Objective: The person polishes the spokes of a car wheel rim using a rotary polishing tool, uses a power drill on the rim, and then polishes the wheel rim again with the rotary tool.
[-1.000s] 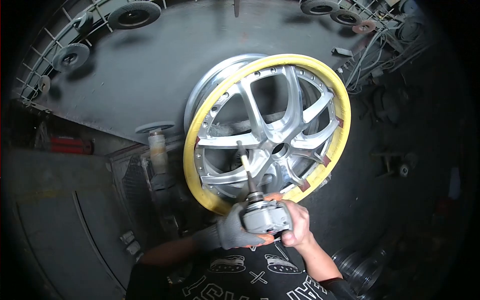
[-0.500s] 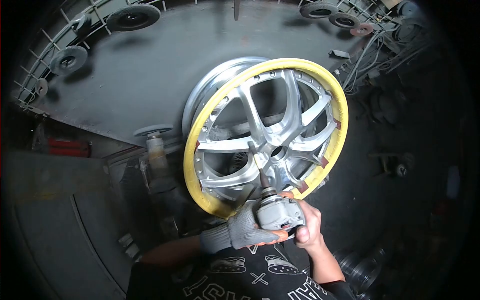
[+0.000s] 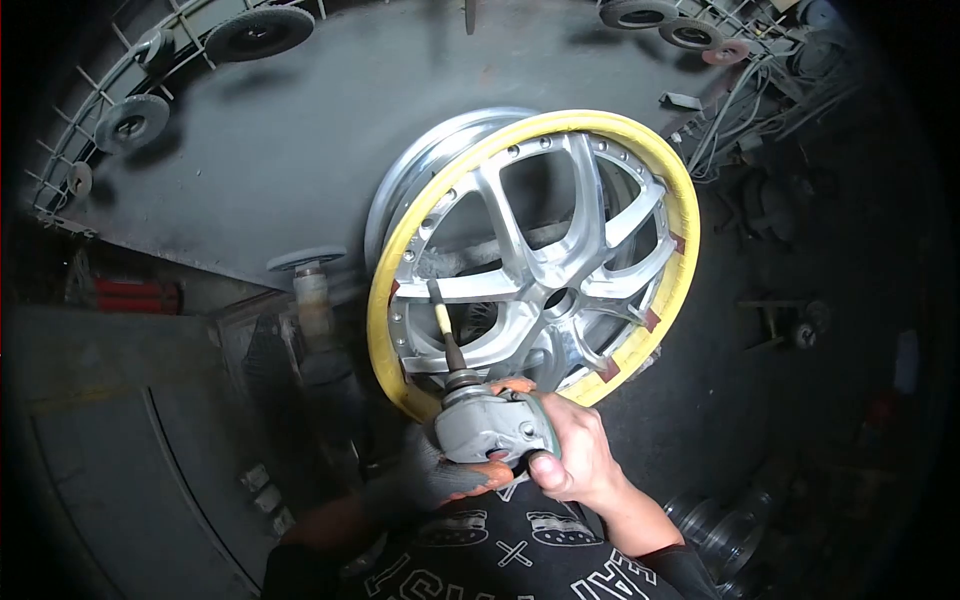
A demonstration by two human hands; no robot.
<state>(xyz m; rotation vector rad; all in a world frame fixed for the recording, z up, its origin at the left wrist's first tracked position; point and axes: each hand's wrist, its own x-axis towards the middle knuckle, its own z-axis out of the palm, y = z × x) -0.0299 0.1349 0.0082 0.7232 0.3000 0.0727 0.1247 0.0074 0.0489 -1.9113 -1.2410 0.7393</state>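
A silver multi-spoke alloy wheel rim (image 3: 515,235) leans tilted before me, its outer lip covered in yellow tape (image 3: 681,210). I hold a grey angle grinder (image 3: 490,428) below it, fitted with a long, thin spindle (image 3: 445,325). The spindle's tip lies at the left spoke, near its outer end; I cannot tell how firmly it touches. My left hand (image 3: 455,478), in a grey glove with orange fingers, is wrapped around the grinder's head from the left. My right hand (image 3: 582,455), bare, grips the grinder's body from the right. Dark red tape patches (image 3: 608,370) sit on the lip.
Several round discs, such as a grey wheel (image 3: 258,34), hang on a wire rack along the back. A pedestal with a flat round top (image 3: 307,258) stands left of the rim. Cables (image 3: 745,125) bunch at the upper right. Shiny round metal parts (image 3: 722,535) lie lower right.
Both hands have moved the grinder left. The spindle's tip has shifted outward along the left spoke, from near the hub toward the lip. The rim has stayed nearly in place.
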